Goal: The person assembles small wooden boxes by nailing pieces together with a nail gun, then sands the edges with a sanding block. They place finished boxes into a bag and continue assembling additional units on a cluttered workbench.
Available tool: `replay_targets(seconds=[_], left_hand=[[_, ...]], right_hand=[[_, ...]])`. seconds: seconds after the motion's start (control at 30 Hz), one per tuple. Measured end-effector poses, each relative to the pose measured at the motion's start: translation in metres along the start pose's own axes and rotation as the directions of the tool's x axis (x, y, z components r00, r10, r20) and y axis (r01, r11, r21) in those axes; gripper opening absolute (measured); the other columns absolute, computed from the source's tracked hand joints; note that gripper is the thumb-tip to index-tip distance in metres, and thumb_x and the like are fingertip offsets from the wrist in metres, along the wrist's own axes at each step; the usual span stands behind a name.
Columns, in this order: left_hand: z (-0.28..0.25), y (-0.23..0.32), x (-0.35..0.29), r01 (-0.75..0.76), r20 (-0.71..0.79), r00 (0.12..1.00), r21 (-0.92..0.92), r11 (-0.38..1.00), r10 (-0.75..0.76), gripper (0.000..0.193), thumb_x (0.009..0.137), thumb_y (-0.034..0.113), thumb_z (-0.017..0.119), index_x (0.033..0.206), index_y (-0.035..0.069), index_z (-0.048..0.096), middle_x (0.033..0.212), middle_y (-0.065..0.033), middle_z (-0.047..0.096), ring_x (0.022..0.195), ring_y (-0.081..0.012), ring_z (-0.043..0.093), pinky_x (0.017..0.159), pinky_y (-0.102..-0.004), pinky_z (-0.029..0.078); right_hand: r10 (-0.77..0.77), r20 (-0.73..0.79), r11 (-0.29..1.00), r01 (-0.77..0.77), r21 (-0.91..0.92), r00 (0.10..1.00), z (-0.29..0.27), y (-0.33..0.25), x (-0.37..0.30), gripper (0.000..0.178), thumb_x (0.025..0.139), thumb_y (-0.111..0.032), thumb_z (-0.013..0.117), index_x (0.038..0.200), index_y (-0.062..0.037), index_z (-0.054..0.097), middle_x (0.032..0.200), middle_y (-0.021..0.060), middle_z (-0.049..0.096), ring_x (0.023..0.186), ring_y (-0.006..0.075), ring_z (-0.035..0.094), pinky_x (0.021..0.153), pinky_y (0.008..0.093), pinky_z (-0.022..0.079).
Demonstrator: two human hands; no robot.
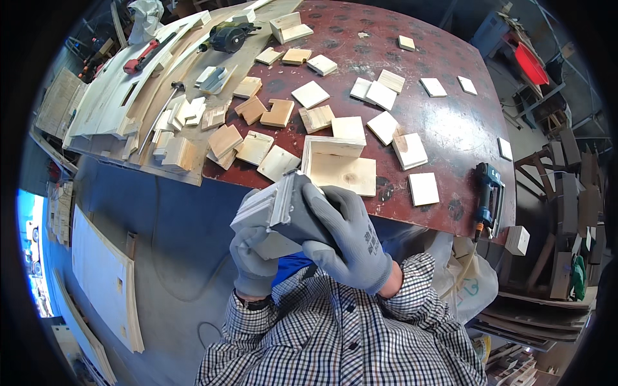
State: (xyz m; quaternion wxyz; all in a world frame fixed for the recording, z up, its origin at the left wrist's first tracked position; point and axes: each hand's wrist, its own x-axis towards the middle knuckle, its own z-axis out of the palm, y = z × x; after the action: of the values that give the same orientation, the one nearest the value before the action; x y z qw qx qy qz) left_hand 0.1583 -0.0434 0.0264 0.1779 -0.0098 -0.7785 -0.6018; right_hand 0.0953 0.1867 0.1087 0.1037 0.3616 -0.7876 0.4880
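Close to my chest, in front of the table edge, I hold a grey box-like carton [301, 215], tilted. Light, ridged strips [264, 206] show at its left end; they look like staple strips, but I cannot be sure. A pale flap [275, 246] hangs below it. My right hand [351, 241], in a grey glove, grips the carton from the right with its fingers over the top. Also gloved, my left hand [252, 260] closes on its lower left end; part of its fingers is hidden. Just beyond stands an open-sided wooden corner piece [347, 172] on the table.
Several small wooden blocks [311, 94] lie scattered over the dark red table [444, 51]. A nail gun [489, 196] with a hose rests at the right edge. At the left are long boards [161, 64], a red-handled tool [140, 59] and a dark power tool [230, 35].
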Motion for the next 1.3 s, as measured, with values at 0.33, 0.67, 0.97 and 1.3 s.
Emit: replay_targets(seconds=[0.33, 0.67, 0.97, 1.3], left_hand=[[0.031, 0.054, 0.006, 0.346, 0.306, 0.910, -0.932, 0.108, -0.279, 0.088, 0.072, 0.007, 0.076, 0.154, -0.007, 0.044, 0.145, -0.0178, 0.064, 0.128, -0.0302, 0.068, 0.108, -0.0415, 0.058], [0.025, 0.038, 0.016, 0.433, 0.428, 0.901, -0.894, 0.118, -0.065, 0.097, 0.081, 0.023, 0.084, 0.162, -0.002, 0.036, 0.149, -0.0207, 0.059, 0.140, -0.0326, 0.059, 0.118, -0.0451, 0.050], [0.025, 0.030, 0.017, 0.410, 0.388, 0.908, -0.901, 0.145, -0.157, 0.097, 0.079, 0.034, 0.079, 0.158, -0.005, 0.040, 0.152, -0.0235, 0.057, 0.140, -0.0397, 0.058, 0.118, -0.0549, 0.050], [0.010, 0.025, 0.037, 0.254, 0.214, 0.871, -0.967, 0.033, -0.442, 0.083, 0.094, 0.060, 0.069, 0.161, 0.016, 0.045, 0.158, -0.0140, 0.052, 0.144, -0.0405, 0.049, 0.113, -0.0633, 0.046]], right_hand=[[0.304, -0.137, 0.947, -0.284, 0.152, 0.943, -0.018, 0.046, 0.007, 0.069, 0.106, -0.032, 0.060, 0.163, 0.0002, 0.040, 0.130, 0.0272, 0.058, 0.112, 0.0402, 0.059, 0.101, 0.0469, 0.048], [0.460, -0.039, 0.863, -0.437, 0.253, 0.887, -0.027, 0.055, -0.007, 0.069, 0.111, -0.040, 0.055, 0.167, -0.0039, 0.036, 0.137, 0.0210, 0.057, 0.111, 0.0252, 0.059, 0.096, 0.0380, 0.050], [0.362, 0.281, 0.549, -0.447, 0.707, 0.889, -0.021, 0.011, -0.002, 0.076, 0.115, -0.049, 0.043, 0.169, 0.0015, 0.026, 0.167, 0.0199, 0.039, 0.156, 0.0292, 0.035, 0.128, 0.0411, 0.027], [0.435, 0.163, 0.534, -0.399, 0.745, 0.886, -0.008, 0.012, -0.024, 0.070, 0.115, -0.033, 0.048, 0.170, 0.0017, 0.022, 0.161, 0.0206, 0.043, 0.145, 0.0236, 0.046, 0.123, 0.0374, 0.034]])
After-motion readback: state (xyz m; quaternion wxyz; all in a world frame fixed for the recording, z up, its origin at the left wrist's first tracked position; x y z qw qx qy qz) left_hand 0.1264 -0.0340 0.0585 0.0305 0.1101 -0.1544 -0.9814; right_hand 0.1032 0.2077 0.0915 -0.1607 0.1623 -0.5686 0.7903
